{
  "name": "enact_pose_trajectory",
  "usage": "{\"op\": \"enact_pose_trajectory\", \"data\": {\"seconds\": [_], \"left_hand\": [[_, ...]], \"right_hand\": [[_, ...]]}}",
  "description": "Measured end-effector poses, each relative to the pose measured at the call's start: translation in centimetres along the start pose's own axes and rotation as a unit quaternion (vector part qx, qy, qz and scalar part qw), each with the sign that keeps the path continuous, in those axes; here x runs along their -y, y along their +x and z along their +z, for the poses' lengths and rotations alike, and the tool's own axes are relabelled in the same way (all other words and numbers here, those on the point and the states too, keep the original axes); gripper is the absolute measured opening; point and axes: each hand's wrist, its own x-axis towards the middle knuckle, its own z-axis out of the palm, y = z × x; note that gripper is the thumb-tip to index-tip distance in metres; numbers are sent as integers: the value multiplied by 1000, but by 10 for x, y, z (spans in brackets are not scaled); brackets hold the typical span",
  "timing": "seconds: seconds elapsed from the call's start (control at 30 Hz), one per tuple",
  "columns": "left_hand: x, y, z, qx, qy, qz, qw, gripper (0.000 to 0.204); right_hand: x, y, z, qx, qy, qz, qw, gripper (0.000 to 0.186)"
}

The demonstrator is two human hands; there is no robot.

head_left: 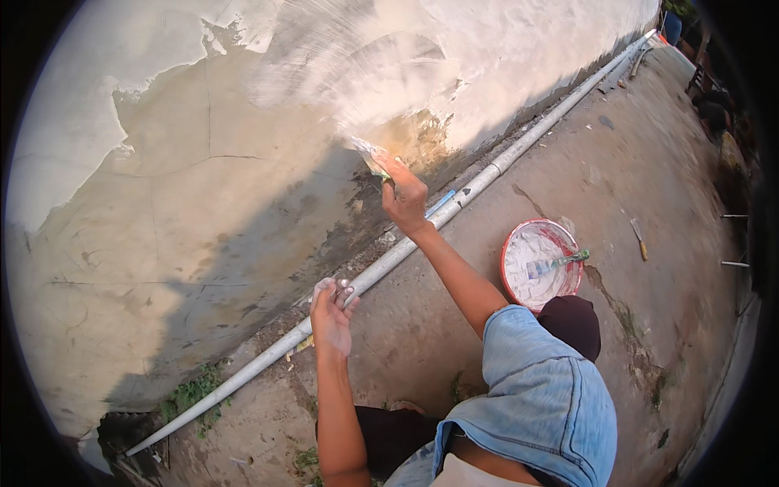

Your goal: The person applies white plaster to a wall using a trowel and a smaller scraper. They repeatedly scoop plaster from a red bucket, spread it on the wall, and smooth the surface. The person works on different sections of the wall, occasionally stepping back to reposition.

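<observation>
My right hand (404, 193) reaches up to the wall (243, 122). It is closed round a putty knife (372, 157), whose white-smeared blade meets the wall where fresh white streaks fan out over the plaster. The fingers hide most of its handle. Lower and to the left, my left hand (331, 316) is raised in front of a long pipe (268, 361). Its fingers are loosely bent and apart, whitened at the tips, with nothing in them. A red-rimmed basin (505, 272) of white paste stands on the ground to the right, and a second putty knife (558, 264) with a green handle lies in it.
The pale pipe runs along the foot of the wall. A thin tool with a yellowish handle (643, 247) lies on the concrete ground (600, 178) beyond the basin. Weeds (195, 394) grow by the pipe's near end. Old coating is peeling at the wall's upper left.
</observation>
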Motion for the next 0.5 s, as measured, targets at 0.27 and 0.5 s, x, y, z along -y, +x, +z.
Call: {"op": "enact_pose_trajectory", "data": {"seconds": [0.27,0.5], "left_hand": [[3,-2,-5,10,17,-7,1000,9],[11,7,7,5,18,-19,1000,10]], "right_hand": [[-133,93,-41,-169,-109,365,909,58],[-54,31,0,-38,-8,48,998,63]]}}
